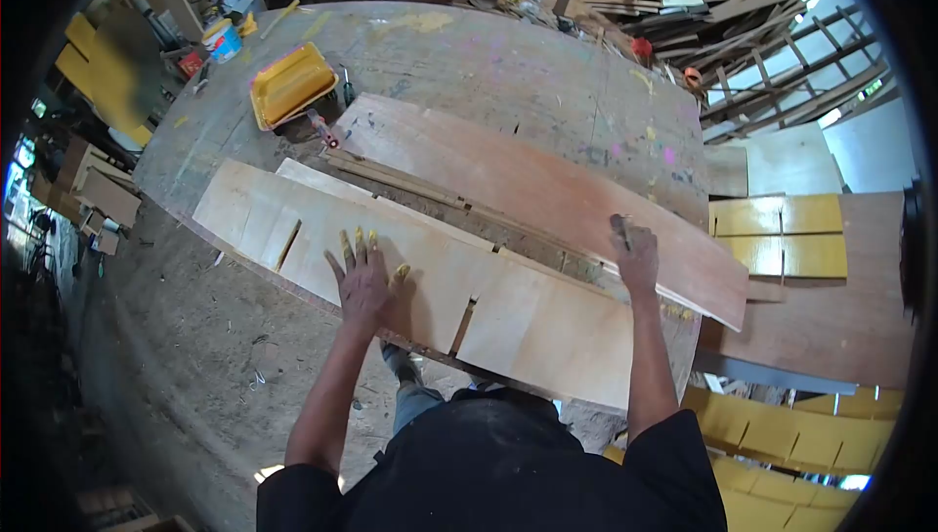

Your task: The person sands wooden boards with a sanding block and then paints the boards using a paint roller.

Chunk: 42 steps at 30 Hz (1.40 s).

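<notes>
My left hand (364, 283) lies flat with spread fingers on a pale plywood board (547, 322), which has narrow slots cut into it. Yellow paint covers its fingertips. Over the right end of a reddish plywood board (508, 175), my right hand (637, 256) is closed around a small dark object (621, 227) whose kind I cannot make out. Another pale board (322, 178) shows partly from beneath the near one. Between the near and far boards run thin wooden strips (401, 180).
A yellow paint tray (293, 87) sits on the worktable (459, 53), with a paint bucket (223, 41) at its far left. Yellow-painted slotted boards (777, 234) lie at the right. Scrap wood (703, 4) is heaped behind.
</notes>
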Each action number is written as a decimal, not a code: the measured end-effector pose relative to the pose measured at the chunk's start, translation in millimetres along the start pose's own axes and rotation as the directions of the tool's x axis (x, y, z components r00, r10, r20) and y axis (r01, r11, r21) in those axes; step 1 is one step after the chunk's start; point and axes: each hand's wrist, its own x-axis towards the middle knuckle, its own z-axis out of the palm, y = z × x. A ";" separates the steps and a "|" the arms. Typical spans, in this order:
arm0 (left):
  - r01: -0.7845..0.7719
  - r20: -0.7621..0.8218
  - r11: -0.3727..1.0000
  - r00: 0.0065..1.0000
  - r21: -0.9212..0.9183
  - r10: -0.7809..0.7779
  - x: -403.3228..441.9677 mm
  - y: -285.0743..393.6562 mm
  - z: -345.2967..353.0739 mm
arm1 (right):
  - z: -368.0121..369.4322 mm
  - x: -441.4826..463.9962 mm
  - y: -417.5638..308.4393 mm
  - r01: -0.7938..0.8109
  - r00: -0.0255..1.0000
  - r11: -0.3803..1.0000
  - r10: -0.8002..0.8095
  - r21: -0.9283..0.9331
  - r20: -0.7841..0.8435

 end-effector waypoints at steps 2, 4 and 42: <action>-0.080 -0.007 0.996 0.997 -0.042 0.080 22.1 -25.5 14.8 | 0.1 -51.0 -69.1 0.225 0.974 0.961 -0.218 0.161 -0.059; -0.215 -0.033 0.974 0.976 -0.074 0.213 44.9 -35.8 13.6 | 8.0 -112.5 -152.9 0.409 0.913 0.897 -0.400 0.170 -0.085; -0.346 0.013 0.933 0.937 -0.094 0.349 53.5 -34.7 4.2 | 67.7 -194.1 -47.3 -0.302 0.943 0.049 -0.134 -0.952 -0.306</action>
